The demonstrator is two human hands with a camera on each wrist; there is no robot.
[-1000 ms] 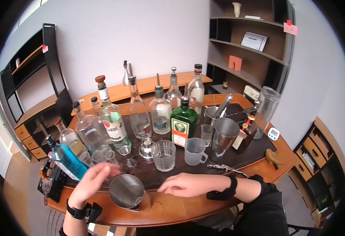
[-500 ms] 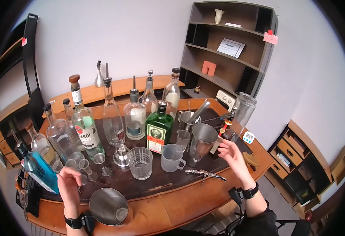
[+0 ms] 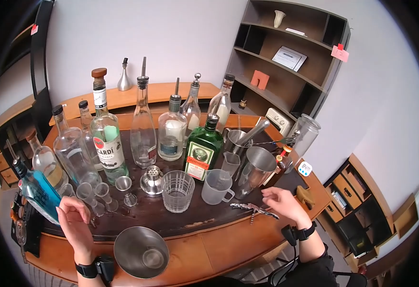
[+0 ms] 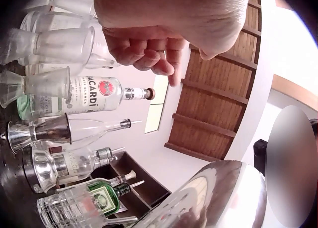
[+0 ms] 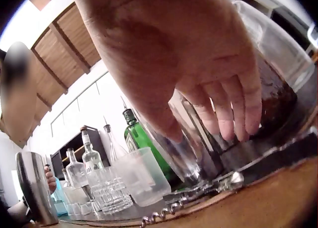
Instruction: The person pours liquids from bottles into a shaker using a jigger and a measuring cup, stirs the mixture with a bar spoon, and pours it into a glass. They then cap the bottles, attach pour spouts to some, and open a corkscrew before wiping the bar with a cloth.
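Observation:
My right hand [image 3: 283, 205] hovers at the right with fingers pointing toward a corkscrew [image 3: 255, 209] and a tall metal shaker tin [image 3: 256, 172]. In the right wrist view its fingers [image 5: 226, 121] hang down, holding nothing, with the tin [image 5: 186, 143] behind them and the corkscrew's coil [image 5: 164, 213] lower down. At the left, my left hand [image 3: 75, 222] is raised, fingers loosely bent and nothing in them. It is between a blue bottle [image 3: 42, 193] and a wide metal tin [image 3: 141, 252], which stands open end up by the table's front edge.
Several bottles stand behind, among them a Bacardi bottle [image 3: 109, 148] and a green Jägermeister bottle [image 3: 203, 150]. Before them are a jigger [image 3: 126, 190], a shaker top [image 3: 151, 182], a cut glass [image 3: 178, 192] and a plastic measuring cup [image 3: 216, 187]. An amber bottle [image 3: 277, 171] stands right.
My right hand has gone from the front middle to the right, up beside the amber bottle, then lower near the corkscrew. My left hand has drawn away from above the wide tin.

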